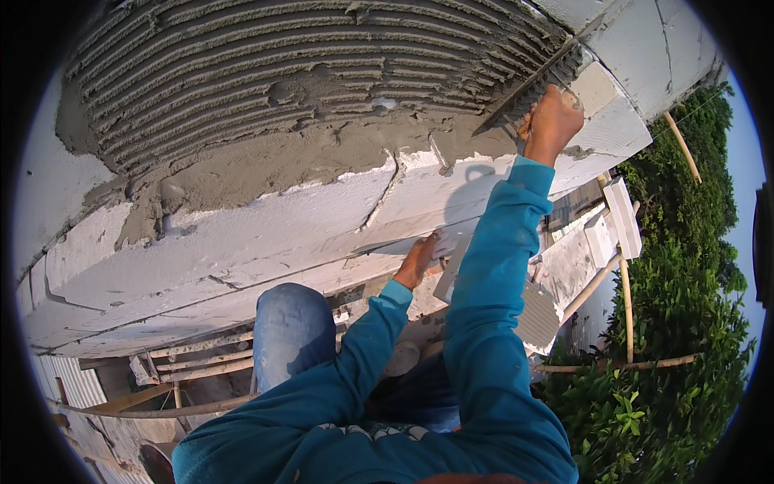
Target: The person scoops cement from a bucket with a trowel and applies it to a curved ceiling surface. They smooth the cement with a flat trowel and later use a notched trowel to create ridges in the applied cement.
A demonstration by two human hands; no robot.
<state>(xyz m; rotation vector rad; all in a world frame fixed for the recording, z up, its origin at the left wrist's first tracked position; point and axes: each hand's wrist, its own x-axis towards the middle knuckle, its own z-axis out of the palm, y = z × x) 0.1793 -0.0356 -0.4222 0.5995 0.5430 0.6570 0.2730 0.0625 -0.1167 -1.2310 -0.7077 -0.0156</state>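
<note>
My right hand (554,121) is closed around the handle of a notched trowel (528,85), at the right part of the wall top. Its long blade lies slantwise against the wet grey mortar (274,81), and clumps of mortar cling to it. Curved parallel ridges run through the mortar, with a smoother smeared band along the near edge. Under it is a wall of white blocks (266,226), with cracks and joints in its side. Lower down, my left hand (417,262) rests by the side of the wall with its fingers stretched out and holding nothing visible.
Bamboo poles (205,367) form scaffolding below on the left, and more poles stand at the right. White blocks (622,216) sit on the scaffold at the right, beside a mortar-marked slab (538,319). Green trees (669,323) fill the far right. My bent knee (294,335) is close to the wall.
</note>
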